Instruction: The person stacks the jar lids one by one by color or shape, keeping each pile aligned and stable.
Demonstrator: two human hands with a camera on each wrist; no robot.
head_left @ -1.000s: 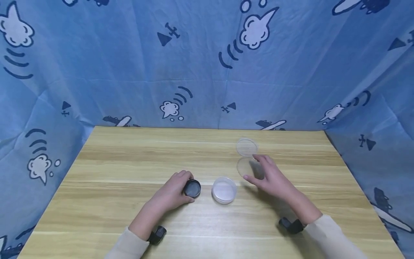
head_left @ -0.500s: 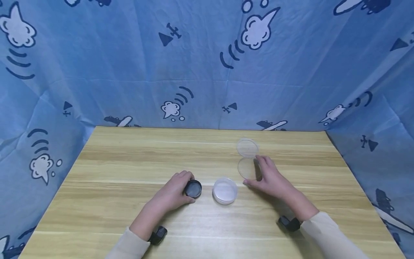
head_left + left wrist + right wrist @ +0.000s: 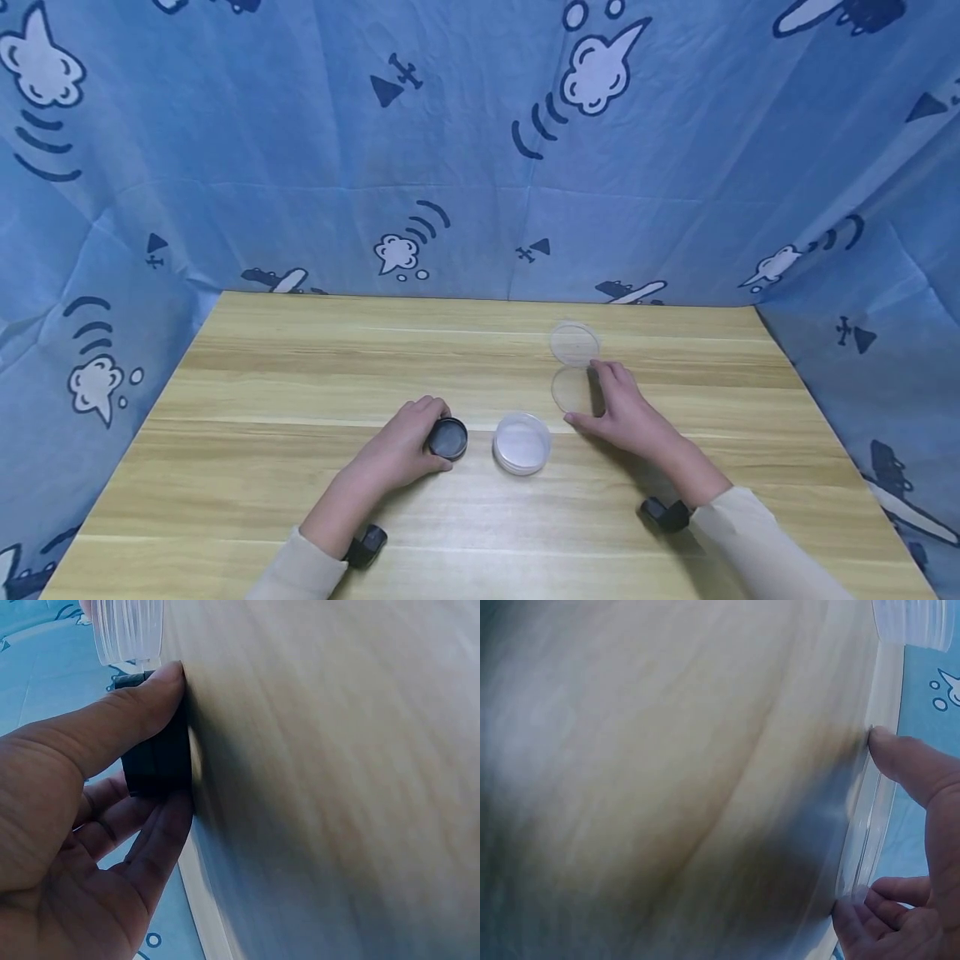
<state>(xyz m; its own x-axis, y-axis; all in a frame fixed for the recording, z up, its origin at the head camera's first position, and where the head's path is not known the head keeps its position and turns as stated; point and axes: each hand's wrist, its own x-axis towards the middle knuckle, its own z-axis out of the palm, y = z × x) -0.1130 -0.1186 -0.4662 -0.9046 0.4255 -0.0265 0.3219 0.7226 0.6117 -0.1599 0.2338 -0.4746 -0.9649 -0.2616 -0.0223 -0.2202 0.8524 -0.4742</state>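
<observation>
My left hand (image 3: 401,444) grips a small round black container (image 3: 448,438) by its sides on the table, thumb at the near side and fingers at the far side. In the left wrist view its black side wall (image 3: 159,761) stands close against the wood. To its right sits a clear, round plastic container (image 3: 522,444) with ribbed sides. My right hand (image 3: 626,412) holds a thin clear round lid (image 3: 570,390) by its edge, thumb near and fingertips far. Part of that lid is hidden behind the hand. Right beyond it lies a second clear round lid (image 3: 574,343).
All of this rests on a wood-grain table (image 3: 315,358). A blue patterned cloth (image 3: 465,150) rises behind the far edge and along both sides. Black cameras are worn at both wrists, such as the one on the left wrist (image 3: 366,547).
My right thumb and fingers have moved in slightly to the edge of the nearer clear lid. The left hand and the black container have stayed in place.
</observation>
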